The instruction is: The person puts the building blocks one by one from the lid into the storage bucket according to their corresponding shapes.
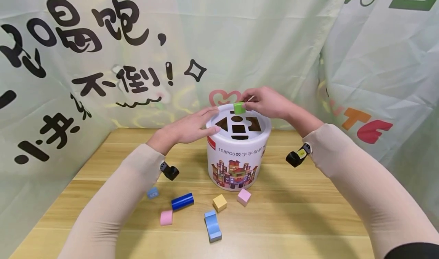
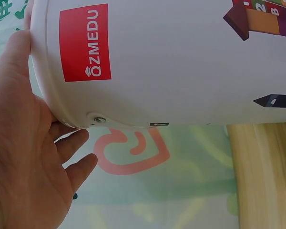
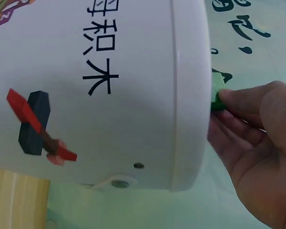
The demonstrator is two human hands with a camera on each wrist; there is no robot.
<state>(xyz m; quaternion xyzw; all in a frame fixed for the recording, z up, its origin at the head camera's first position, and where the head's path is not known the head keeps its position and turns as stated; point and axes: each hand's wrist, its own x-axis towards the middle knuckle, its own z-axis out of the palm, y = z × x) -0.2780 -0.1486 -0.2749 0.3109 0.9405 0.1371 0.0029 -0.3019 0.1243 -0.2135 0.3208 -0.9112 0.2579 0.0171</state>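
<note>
A white bucket (image 1: 236,156) with a shape-sorter lid (image 1: 247,134) stands upright on the table. Between thumb and fingers, my right hand (image 1: 269,102) pinches a green block (image 1: 239,107) at the far part of the lid, by a slot there. In the right wrist view the green block (image 3: 218,90) shows just past the rim, partly hidden by the thumb. My left hand (image 1: 188,127) rests on the left side of the bucket's rim, thumb over the lid's edge. The left wrist view has that hand (image 2: 33,157) against the rim, its fingers spread.
In front of the bucket lie a yellow cube (image 1: 220,203), a pink cube (image 1: 244,197), a blue curved block (image 1: 213,226), a dark blue cylinder (image 1: 183,201), a pink rounded block (image 1: 166,218) and a light blue numbered cube (image 1: 153,192). A printed curtain (image 1: 240,42) hangs behind the wooden table (image 1: 291,213).
</note>
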